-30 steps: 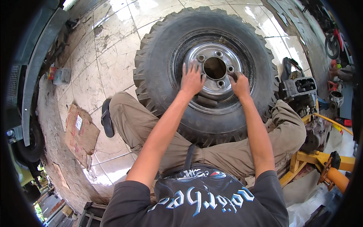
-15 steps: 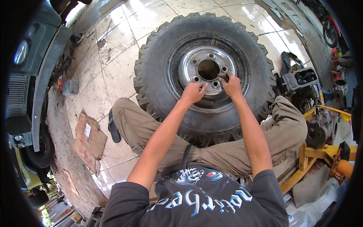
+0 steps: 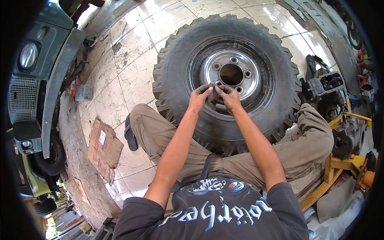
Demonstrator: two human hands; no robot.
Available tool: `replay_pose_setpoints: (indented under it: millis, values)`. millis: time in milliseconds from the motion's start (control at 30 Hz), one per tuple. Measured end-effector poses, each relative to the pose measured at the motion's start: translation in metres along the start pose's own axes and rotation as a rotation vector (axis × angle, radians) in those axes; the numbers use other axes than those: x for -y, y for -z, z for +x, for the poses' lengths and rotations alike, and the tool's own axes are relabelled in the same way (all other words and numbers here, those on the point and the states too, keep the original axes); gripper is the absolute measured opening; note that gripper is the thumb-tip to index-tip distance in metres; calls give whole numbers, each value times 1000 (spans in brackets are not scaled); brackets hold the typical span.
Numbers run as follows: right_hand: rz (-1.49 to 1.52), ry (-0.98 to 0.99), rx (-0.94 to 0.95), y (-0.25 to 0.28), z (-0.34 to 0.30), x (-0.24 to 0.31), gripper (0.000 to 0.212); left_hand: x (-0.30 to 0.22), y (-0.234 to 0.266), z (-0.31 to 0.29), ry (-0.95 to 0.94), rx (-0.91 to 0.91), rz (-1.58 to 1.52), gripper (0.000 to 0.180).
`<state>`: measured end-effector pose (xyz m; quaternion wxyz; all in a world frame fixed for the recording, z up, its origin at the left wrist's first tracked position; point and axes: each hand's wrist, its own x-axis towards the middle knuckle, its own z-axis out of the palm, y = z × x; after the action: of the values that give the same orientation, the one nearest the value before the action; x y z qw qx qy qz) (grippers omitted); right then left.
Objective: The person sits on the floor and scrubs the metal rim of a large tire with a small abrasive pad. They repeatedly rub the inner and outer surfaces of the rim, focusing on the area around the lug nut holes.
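Note:
A big knobbly tyre (image 3: 172, 80) lies flat on the floor between my crossed legs. The steel wheel rim (image 3: 255, 82) in it has a shiny middle disc with a round hub hole and several bolt holes. Over the near left part of the disc, my left hand (image 3: 199, 99) and my right hand (image 3: 231, 101) meet. Between their fingertips they pinch a small dark brown sheet (image 3: 213, 94) that looks like sandpaper. Both hands are closed on it, and the fingers cover part of its edges. I cannot tell whether it touches the rim.
Right of the tyre stand a greasy metal gearbox casing (image 3: 326, 86) and a yellow stand (image 3: 332, 170). A flattened cardboard piece (image 3: 103, 146) and a small clear container (image 3: 84, 93) lie at left. The front of a green vehicle (image 3: 44, 76) is farther left.
My hands have come together, the right one moving left from near the hub hole. The brown sheet now shows between the fingertips of both. The whole view has shifted slightly.

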<state>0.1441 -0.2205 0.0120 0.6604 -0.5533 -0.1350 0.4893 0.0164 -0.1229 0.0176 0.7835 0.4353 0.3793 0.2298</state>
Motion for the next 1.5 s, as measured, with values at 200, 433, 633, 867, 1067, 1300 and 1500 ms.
replay_pose_setpoints:
  millis: [200, 433, 633, 867, 1067, 1300, 1500]
  values:
    - [53, 3, 13, 14, 5, 0, 31, -13, 10, 4, -133, 7, 189, 38]
    - [79, -26, 21, 6, -2, 14, 29, -16, 11, 5, -8, 34, -164, 28]
    - [113, -43, 76, -4, -16, 39, 26, -33, -10, -10, 47, 131, -382, 27]
    - [268, -75, 36, -11, -30, 45, 33, -40, -20, -19, 22, 119, -284, 24]
    - [157, -35, -3, 2, -28, 52, 30, -26, -13, -12, -88, 10, -58, 25]
    - [239, -133, -6, 7, -29, 34, 34, -18, -24, -16, -14, 18, -341, 24]
    - [291, -173, -116, -12, -31, 25, 33, -11, -48, -35, -223, -69, -113, 26]
